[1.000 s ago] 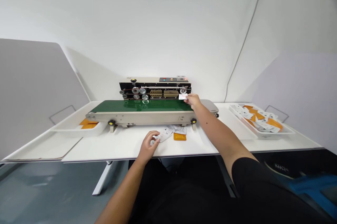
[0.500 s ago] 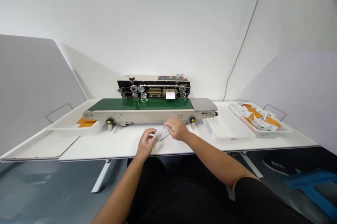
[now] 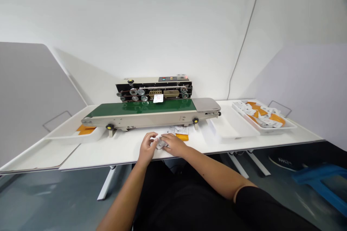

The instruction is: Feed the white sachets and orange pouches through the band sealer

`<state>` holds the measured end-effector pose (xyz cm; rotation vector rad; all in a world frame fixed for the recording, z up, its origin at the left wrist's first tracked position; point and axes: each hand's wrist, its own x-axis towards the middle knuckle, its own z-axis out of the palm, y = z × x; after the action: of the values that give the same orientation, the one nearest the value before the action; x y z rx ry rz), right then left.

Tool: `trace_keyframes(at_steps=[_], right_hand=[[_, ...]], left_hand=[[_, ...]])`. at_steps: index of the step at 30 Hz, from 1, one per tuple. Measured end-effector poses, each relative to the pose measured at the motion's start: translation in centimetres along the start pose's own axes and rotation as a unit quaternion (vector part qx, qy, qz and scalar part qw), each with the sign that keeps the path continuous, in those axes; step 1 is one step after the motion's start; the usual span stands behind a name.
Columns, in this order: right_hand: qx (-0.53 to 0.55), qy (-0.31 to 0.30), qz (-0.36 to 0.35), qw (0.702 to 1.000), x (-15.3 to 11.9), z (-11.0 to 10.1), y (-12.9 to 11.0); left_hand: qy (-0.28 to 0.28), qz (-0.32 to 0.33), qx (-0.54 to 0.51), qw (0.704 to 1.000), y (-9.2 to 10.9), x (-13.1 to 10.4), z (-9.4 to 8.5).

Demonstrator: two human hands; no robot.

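A small white printed packet [image 3: 160, 143] is held between my two hands over the front of the table. My left hand [image 3: 148, 148] grips its left side with curled fingers. On its right side, my right hand [image 3: 173, 145] has its fingers closed on the same packet. Just behind my right hand lie more white packets [image 3: 181, 130] and an orange packet [image 3: 181, 137]. Farther back, a white packet [image 3: 158, 98] hangs in the sealing machine [image 3: 169, 94], above the green conveyor belt [image 3: 114, 108].
A white tray [image 3: 291, 127] of orange and white packets stands at the right, beside another white tray [image 3: 230, 133]. At the left, a white tray [image 3: 92, 137] holds orange packets [image 3: 86, 129]. A blue stool [image 3: 322, 184] stands on the floor at lower right.
My right hand has moved left and lower, closer to my left hand. Packets behind it now show. The packet in the machine has travelled left along the rollers. The view has shifted slightly.
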<state>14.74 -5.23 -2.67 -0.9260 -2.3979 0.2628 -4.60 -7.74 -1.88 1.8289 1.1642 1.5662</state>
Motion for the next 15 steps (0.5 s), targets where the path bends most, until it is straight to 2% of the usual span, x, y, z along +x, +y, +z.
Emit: trace_keyframes(at_steps=[4, 9, 12, 15], right_hand=[[0.001, 0.014, 0.038, 0.999, -0.14, 0.02, -0.01], [-0.029, 0.041, 0.009, 0.999, -0.13, 0.29, 0.25], [-0.033, 0.086, 0.019, 0.996, -0.23, 0.25, 0.59], [-0.023, 0.157, 0.055, 0.986, -0.40, -0.08, 0.73]], left_hand=[[-0.013, 0.011, 0.004, 1.000, 0.11, 0.03, 0.00], [-0.018, 0.021, 0.018, 0.999, 0.31, 0.06, -0.12], [-0.023, 0.023, 0.030, 0.999, 0.42, 0.11, -0.11], [-0.024, 0.027, 0.036, 0.999, 0.54, 0.13, 0.00]])
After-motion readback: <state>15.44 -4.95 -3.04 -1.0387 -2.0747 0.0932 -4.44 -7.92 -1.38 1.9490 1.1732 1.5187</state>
